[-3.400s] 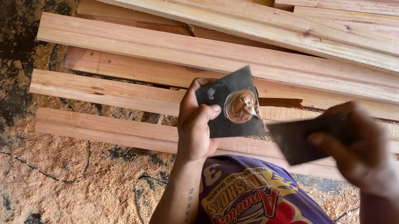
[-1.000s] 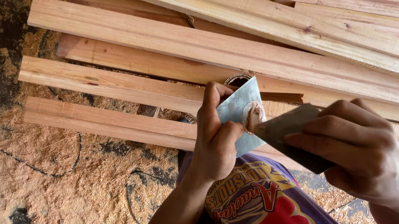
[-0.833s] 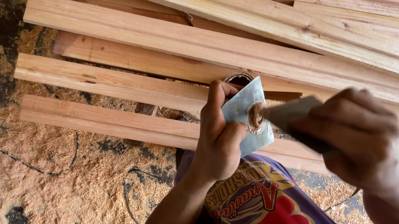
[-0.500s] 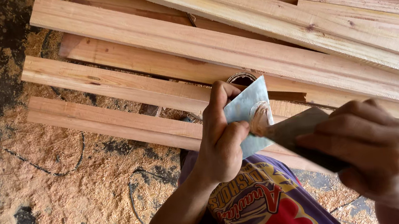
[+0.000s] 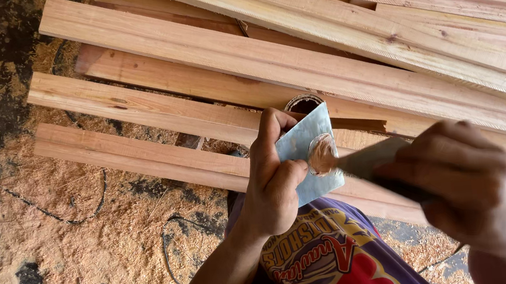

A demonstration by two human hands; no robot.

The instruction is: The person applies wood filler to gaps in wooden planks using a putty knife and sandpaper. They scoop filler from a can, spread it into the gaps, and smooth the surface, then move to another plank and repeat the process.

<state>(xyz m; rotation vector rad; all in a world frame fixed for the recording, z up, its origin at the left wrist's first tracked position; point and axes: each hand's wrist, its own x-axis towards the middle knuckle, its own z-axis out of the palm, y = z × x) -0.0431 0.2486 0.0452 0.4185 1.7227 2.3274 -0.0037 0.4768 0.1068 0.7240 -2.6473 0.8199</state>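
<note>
Planks behind; scraper (image 5: 366, 162) (blade) drawn back.

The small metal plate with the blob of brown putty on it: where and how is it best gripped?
By its left edge, coming from the left, I would judge. The metal plate is thin, flat and tilted up; the left hand pinches that edge, thumb on the face. That keeps the brown putty and the right side open to the putty knife in the right hand.

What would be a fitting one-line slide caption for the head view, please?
Left hand holds a flat metal plate while the right hand works brown paste with a putty knife above wooden planks.
</note>
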